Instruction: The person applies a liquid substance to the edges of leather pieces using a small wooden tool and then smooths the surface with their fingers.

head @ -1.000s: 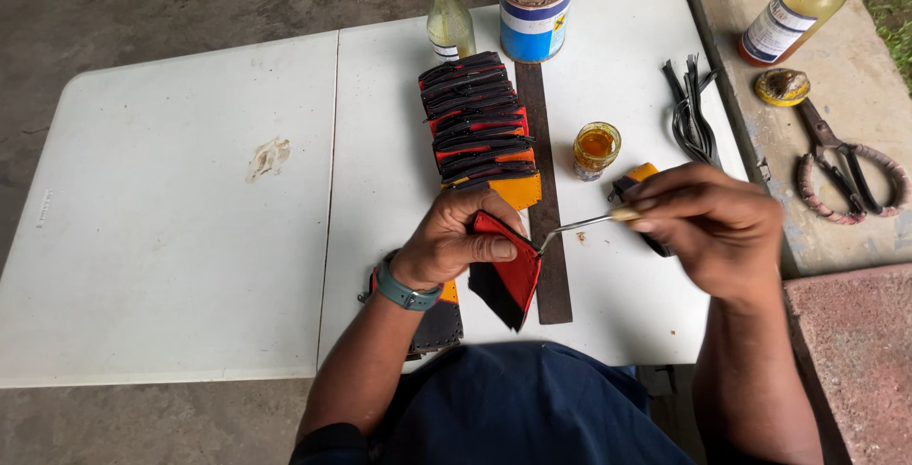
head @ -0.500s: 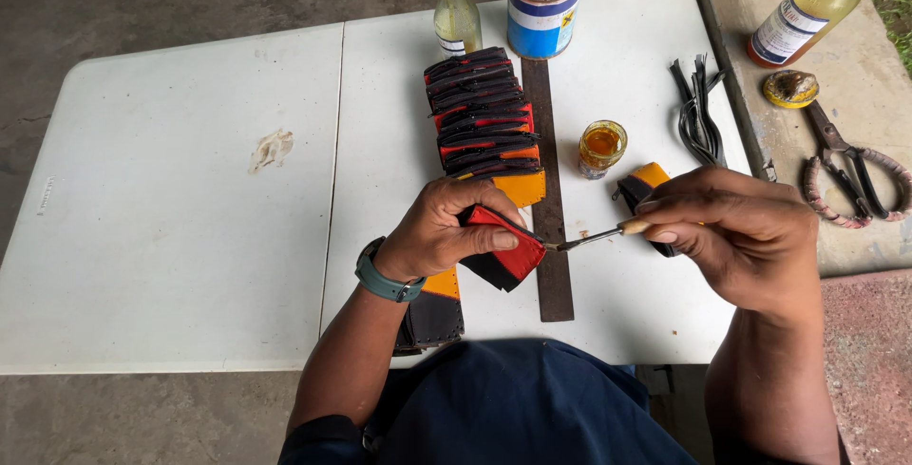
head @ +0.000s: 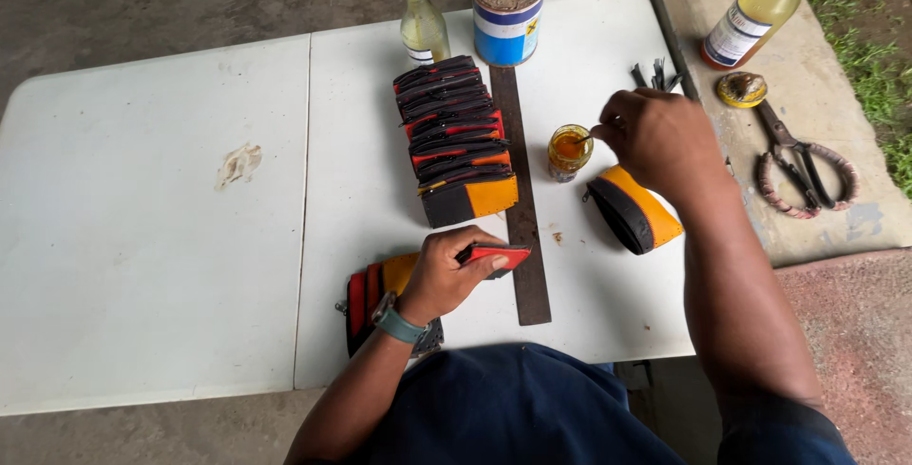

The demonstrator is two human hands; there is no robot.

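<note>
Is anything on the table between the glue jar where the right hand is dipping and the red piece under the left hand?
Yes: the dark ruler lies lengthwise between the glue jar and the red piece, whose tip rests on it. It lies flat. The right hand holds a thin stick at the jar; the left hand presses the piece.

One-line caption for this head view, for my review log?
Right hand dips a thin stick into a small glass of amber liquid; left hand pins a red-and-black piece on the white table.

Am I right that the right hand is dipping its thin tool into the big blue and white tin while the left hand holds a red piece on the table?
Not quite: in the head view the right hand dips its tool into the small glass jar, not the tin. The left hand does hold the red piece.
</note>
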